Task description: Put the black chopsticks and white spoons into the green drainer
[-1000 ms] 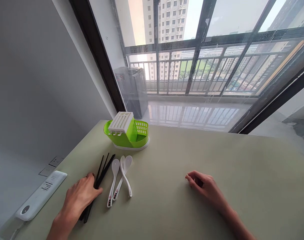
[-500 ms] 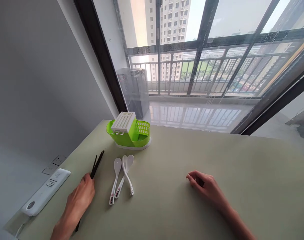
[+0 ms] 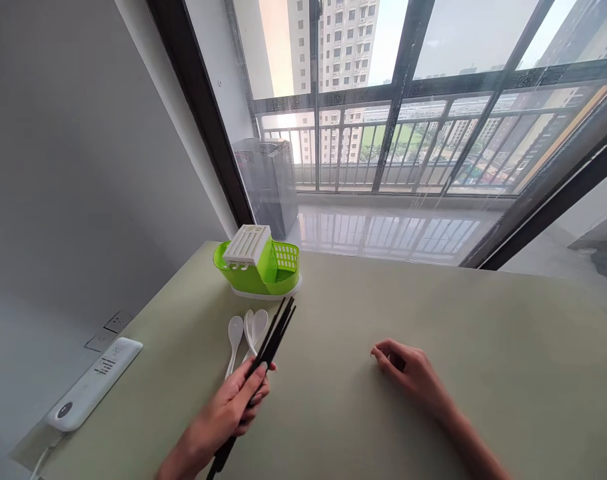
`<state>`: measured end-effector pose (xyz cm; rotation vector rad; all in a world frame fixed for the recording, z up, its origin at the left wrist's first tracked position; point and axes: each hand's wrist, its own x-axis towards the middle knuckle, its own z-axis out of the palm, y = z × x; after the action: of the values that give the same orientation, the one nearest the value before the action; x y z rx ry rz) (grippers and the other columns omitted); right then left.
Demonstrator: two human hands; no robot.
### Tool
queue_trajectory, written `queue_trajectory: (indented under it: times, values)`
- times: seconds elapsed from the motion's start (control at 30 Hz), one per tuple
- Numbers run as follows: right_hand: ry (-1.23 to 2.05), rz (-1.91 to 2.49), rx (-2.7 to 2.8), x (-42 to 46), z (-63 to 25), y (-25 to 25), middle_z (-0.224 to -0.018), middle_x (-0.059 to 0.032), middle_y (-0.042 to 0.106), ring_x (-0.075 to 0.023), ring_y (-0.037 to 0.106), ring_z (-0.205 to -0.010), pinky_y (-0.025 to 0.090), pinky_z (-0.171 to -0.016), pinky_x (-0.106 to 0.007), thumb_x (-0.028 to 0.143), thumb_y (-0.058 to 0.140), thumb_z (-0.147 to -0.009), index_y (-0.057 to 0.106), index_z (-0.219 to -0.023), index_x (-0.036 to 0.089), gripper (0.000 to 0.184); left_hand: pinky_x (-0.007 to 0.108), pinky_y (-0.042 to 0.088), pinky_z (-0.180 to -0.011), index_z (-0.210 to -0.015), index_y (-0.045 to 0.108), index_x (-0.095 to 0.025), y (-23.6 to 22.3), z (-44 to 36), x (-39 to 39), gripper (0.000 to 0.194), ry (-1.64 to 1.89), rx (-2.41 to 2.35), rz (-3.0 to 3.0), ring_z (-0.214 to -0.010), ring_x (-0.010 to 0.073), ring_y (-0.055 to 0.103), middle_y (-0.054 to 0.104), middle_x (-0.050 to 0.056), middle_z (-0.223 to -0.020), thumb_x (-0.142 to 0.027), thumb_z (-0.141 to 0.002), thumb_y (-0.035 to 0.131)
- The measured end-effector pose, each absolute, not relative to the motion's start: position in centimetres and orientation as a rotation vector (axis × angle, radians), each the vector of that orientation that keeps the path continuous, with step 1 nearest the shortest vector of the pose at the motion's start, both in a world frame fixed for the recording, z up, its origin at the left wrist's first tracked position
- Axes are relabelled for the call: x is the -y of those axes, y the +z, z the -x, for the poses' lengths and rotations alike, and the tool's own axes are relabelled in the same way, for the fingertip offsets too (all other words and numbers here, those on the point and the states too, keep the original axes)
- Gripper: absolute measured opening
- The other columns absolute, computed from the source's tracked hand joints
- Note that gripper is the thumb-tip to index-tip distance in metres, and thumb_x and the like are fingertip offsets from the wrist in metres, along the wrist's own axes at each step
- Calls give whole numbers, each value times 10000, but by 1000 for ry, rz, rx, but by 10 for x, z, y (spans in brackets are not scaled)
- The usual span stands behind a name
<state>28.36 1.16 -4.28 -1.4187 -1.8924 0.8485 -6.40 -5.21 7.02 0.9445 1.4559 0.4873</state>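
My left hand (image 3: pixel 233 403) is wrapped round a bundle of black chopsticks (image 3: pixel 276 333), lifted over the table and slanting up to the right. Behind that hand lie three white spoons (image 3: pixel 236 328), their handles partly hidden by it. Two of the spoons cross each other. My right hand (image 3: pixel 406 363) rests on the table to the right, its fingers curled in toward the thumb with nothing visible in them. Beyond the spoons stands a bright green utensil caddy (image 3: pixel 253 280) with a white slotted top and small hooks.
A white power strip (image 3: pixel 96 383) lies along the table's left edge by the grey wall, its cord running off the near corner. Wall sockets (image 3: pixel 117 321) sit just above it. Past the far edge of the pale green table (image 3: pixel 363 293) is a glass door to a balcony.
My left hand has picked the chopsticks up from the table's left side and carried them rightward, in front of the spoons. My right hand has stayed in place.
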Motion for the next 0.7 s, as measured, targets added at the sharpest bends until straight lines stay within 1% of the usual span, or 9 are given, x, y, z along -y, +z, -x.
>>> queue_trajectory:
  times: [0.13,0.23,0.27,0.33,0.4,0.47,0.53,0.6,0.7]
  values:
    - [832,1418,1851,-12,-283,-41,-689,16,614,-137,494,-573,431,-577,-250,536,478,-1013,689,-939,232,377,197,200,-465,-1128,511,-237,47,8,43,550,406,-1347,-1061,-540,80,222,347,-68,-762,-738,-911,447]
    - [859,1392,1745,-14,-282,-38,-919,-34,720,-129,561,-596,475,-570,-244,528,473,-1018,651,-1178,229,383,212,287,-521,-1074,539,-210,29,-17,42,465,391,-1346,-1241,-609,111,354,364,-54,-727,-642,-981,396]
    - [875,1375,1708,-14,-281,-37,-1053,-66,727,-137,617,-661,494,-577,-241,524,468,-1022,619,-1253,230,403,219,308,-540,-1062,542,-206,25,-23,42,440,382,-1354,-1293,-636,121,388,383,-46,-725,-612,-996,387]
    - [906,1322,1646,-14,-277,-37,-1330,-113,648,-177,696,-908,540,-640,-244,510,449,-1034,543,-1381,247,445,233,335,-567,-1054,543,-204,21,-33,43,388,361,-1380,-1362,-668,135,437,436,-30,-738,-553,-1016,376]
    - [939,1244,1599,-12,-272,-37,-1489,-112,542,-218,654,-1171,577,-801,-287,493,412,-1054,461,-1479,278,479,243,341,-573,-1048,544,-207,21,-41,43,348,334,-1382,-1395,-667,141,452,477,-19,-752,-504,-1026,365]
    - [990,1171,1556,-10,-266,-38,-1542,-93,502,-233,568,-1328,540,-1003,-371,478,367,-1073,393,-1542,305,501,252,331,-564,-1020,543,-210,24,-47,43,327,296,-1355,-1414,-632,140,429,484,-22,-743,-477,-1030,354]
    - [1049,1134,1526,-8,-261,-37,-1533,-80,524,-234,519,-1389,450,-1135,-433,481,339,-1082,409,-1544,307,498,260,320,-558,-998,544,-212,28,-52,43,318,255,-1328,-1435,-601,137,398,487,-25,-732,-456,-1032,344]
    - [1107,1142,1508,-7,-258,-36,-1493,-78,572,-235,514,-1398,404,-1181,-442,505,323,-1084,501,-1487,287,493,265,324,-572,-994,554,-208,29,-56,42,312,231,-1325,-1453,-603,139,405,508,-19,-739,-433,-1031,341]
    - [1176,1178,1481,-7,-258,-32,-1428,-80,633,-243,538,-1376,398,-1191,-432,554,312,-1075,605,-1392,262,521,271,336,-597,-1005,573,-196,27,-59,41,329,223,-1333,-1472,-625,150,431,521,-9,-741,-420,-1029,333]
